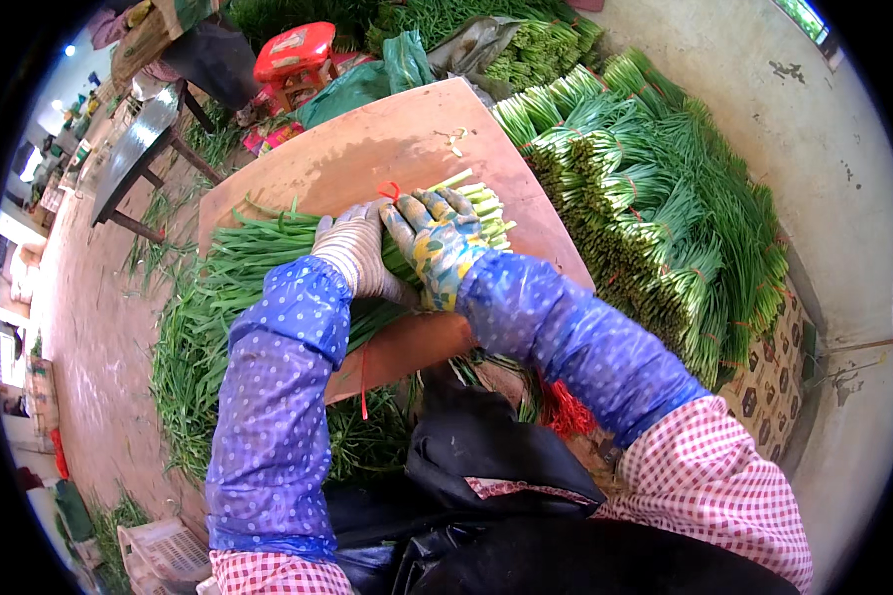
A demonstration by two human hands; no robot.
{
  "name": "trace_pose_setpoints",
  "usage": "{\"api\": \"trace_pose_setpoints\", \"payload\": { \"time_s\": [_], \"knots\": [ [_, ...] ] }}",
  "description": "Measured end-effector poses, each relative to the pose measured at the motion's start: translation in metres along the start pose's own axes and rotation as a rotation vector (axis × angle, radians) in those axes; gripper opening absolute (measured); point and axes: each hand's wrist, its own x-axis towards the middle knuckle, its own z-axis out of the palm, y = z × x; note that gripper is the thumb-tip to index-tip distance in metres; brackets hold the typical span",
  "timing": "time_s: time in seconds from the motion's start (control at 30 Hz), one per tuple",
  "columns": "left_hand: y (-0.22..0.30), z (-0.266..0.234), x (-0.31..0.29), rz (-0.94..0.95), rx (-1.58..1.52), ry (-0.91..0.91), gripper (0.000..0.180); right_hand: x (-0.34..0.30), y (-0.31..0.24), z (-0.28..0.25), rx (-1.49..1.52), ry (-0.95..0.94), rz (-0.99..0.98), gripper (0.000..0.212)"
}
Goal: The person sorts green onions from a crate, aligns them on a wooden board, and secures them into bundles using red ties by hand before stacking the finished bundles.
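A bunch of long-leaved greens with pale green stalks, like chives (278, 243), lies across the tan board (437, 129) before me. Over its middle, my left hand (355, 248) in a striped grey-white glove presses with the fingers closed round it. Close by on the right, my right hand (435, 243) in a blue and yellow patterned glove grips the bunch near the cut stalk ends (488, 208). A red tie (391, 190) sticks up between my two hands. Its other end may be the red strand (364, 382) hanging below; the link is hidden.
Tied bundles of greens (655, 188) are stacked at the right along the wall. Loose leaves (193, 367) hang off the board's left side. A red stool (296, 52), a dark bench (139, 149) and a plastic crate (164, 555) stand around. Red ties (566, 409) hang near my right arm.
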Motion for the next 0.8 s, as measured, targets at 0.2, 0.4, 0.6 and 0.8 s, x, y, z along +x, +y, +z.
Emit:
{"api": "trace_pose_setpoints", "payload": {
  "time_s": [0.2,0.4,0.6,0.8],
  "knots": [
    [-0.006,0.018,0.001,0.022,0.045,0.214,0.11,-0.063,-0.006,-0.046,0.292,0.333,-0.242,0.046],
    [-0.008,0.008,-0.011,-0.066,0.065,0.086,0.115,-0.05,-0.086,0.028,0.607,-0.483,-0.236,0.032],
    [-0.002,0.005,-0.007,-0.078,0.05,0.044,0.116,-0.042,-0.09,0.029,0.708,-0.601,-0.033,0.033],
    [0.0,0.001,-0.01,-0.086,0.056,0.085,0.118,-0.076,-0.052,0.054,0.86,0.051,-0.19,0.013]
  ]
}}
